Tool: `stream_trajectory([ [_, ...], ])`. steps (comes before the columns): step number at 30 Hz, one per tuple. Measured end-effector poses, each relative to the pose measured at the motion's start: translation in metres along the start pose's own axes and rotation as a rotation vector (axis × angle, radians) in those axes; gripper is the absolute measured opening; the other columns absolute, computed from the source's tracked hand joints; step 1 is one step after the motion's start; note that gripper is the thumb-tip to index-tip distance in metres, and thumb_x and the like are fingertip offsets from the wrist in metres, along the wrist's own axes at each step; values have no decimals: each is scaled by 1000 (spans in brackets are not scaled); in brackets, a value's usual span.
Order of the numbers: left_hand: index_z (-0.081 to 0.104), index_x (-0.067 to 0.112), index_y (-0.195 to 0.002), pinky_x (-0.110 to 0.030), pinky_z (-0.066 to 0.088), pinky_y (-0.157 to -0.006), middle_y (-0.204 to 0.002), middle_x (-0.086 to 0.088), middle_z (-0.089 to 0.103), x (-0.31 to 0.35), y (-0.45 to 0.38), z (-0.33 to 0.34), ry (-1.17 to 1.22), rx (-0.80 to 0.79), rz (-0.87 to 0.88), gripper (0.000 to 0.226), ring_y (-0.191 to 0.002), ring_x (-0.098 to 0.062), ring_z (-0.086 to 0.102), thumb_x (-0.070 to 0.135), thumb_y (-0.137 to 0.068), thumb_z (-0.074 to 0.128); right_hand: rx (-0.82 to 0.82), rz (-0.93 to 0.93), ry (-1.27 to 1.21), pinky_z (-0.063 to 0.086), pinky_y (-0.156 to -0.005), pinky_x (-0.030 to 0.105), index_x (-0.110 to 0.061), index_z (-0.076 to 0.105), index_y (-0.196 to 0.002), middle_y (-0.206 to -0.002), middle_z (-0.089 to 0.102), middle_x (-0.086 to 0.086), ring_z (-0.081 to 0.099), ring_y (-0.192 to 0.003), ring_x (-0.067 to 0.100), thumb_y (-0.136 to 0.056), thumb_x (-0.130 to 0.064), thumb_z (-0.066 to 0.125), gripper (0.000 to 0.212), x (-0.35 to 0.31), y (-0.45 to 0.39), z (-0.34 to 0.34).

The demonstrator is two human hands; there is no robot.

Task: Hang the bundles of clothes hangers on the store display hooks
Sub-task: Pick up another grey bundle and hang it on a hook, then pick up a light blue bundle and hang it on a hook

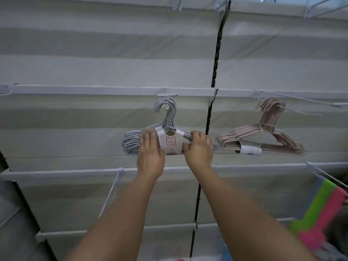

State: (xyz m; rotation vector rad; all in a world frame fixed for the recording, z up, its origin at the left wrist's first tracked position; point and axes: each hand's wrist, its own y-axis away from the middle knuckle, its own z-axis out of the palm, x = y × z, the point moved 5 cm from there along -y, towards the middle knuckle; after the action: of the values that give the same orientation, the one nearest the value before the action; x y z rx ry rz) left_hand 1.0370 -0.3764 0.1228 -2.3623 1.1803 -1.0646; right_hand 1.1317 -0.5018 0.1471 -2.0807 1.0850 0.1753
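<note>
Head camera, looking up at a pale slatted display wall (94, 59) in a store, with two bare arms reaching up from the bottom of the frame. Both hands hold a bundle of grey hangers (165, 132), bound at the middle by a white paper sleeve (170, 143) with a small printed label. The left hand (149, 151) grips the bundle's left shoulder, fingers curled over the top of the wires. The right hand (199, 149) grips the right shoulder, fingers wrapped over the wires and thumb against the edge of the paper sleeve. The bundle's hook ends sit around the tip of a white display hook (166, 95) that juts from a white horizontal rail (94, 89) (whether the bundle's weight rests on the hook or on the hands cannot be told).

Just to the right, beyond a dark slotted upright strip (214, 76) dividing the wall panels, a bundle of pink hangers (267, 132) hangs from a long wire hook (301, 102) on the same rail, with a white band around its lower bar. The two bundles are near each other but apart.

Lower down, more white rails and wire prongs (111, 193) cross the wall. At the lower right corner lie bright green and pink items (323, 213), too blurred to identify.
</note>
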Motion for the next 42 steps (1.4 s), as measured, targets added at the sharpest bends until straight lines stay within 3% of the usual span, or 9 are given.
stream_trajectory([
  [5, 2, 9, -151, -28, -3, -118, -160, -7, -1, -1, 27, -1, -45, 42, 44, 64, -147, -20, -5, 19, -99, 37, 15, 97, 19, 22, -113, 36, -15, 45, -134, -138, 47, 5, 36, -131, 24, -95, -32, 51, 43, 26, 18, -18],
  [9, 17, 8, -150, -29, 11, -119, -158, -5, 16, 15, 57, 5, 46, 53, 41, 57, -146, -19, 12, 14, -98, 40, -23, 177, 17, 25, -109, 35, -13, 44, -133, -137, 48, 7, 39, -129, 26, -97, -31, 48, 41, 54, 45, -31],
  [12, 28, 10, -148, -34, 25, -116, -155, -4, 27, 33, 78, 28, 148, -54, -8, 51, -142, -19, 24, 17, -98, 40, -70, 252, 20, 27, -108, 35, -11, 44, -135, -136, 49, 8, 40, -127, 27, -97, -33, 47, 44, 86, 73, -41],
  [16, 34, 8, -144, -30, 20, -114, -153, -7, 32, 71, 111, 63, 198, -210, 23, 46, -142, -19, 25, 18, -100, 37, -91, 403, 23, 30, -105, 36, -11, 43, -137, -138, 48, 10, 41, -128, 28, -97, -32, 47, 45, 141, 113, -65],
  [23, 40, 11, -143, -34, 34, -104, -150, -7, 37, 168, 196, 105, 289, -390, 55, 45, -134, -26, 40, 23, -99, 39, -50, 717, 83, 34, -103, 39, -11, 44, -137, -137, 50, 13, 44, -127, 32, -97, -35, 47, 46, 255, 209, -144],
  [31, 38, 7, -143, -35, 30, -107, -149, -11, 38, 299, 344, 136, 354, -648, 264, 47, -134, -27, 38, 23, -99, 40, 36, 1045, 166, 42, -97, 40, -13, 50, -128, -132, 52, 13, 51, -119, 33, -97, -39, 45, 41, 367, 357, -265],
  [35, 40, 10, -142, -38, 35, -103, -148, -11, 40, 359, 421, 151, 402, -786, 357, 45, -130, -31, 43, 25, -99, 41, 149, 1186, 154, 42, -99, 45, -13, 48, -130, -138, 48, 11, 51, -122, 30, -94, -37, 48, 43, 408, 432, -326],
  [42, 43, 13, -137, -41, 43, -96, -141, -9, 47, 445, 534, 167, 396, -948, 547, 43, -125, -29, 47, 31, -98, 39, 214, 1440, 232, 41, -100, 42, -16, 50, -129, -129, 56, 12, 52, -120, 33, -96, -41, 45, 41, 463, 546, -412],
])
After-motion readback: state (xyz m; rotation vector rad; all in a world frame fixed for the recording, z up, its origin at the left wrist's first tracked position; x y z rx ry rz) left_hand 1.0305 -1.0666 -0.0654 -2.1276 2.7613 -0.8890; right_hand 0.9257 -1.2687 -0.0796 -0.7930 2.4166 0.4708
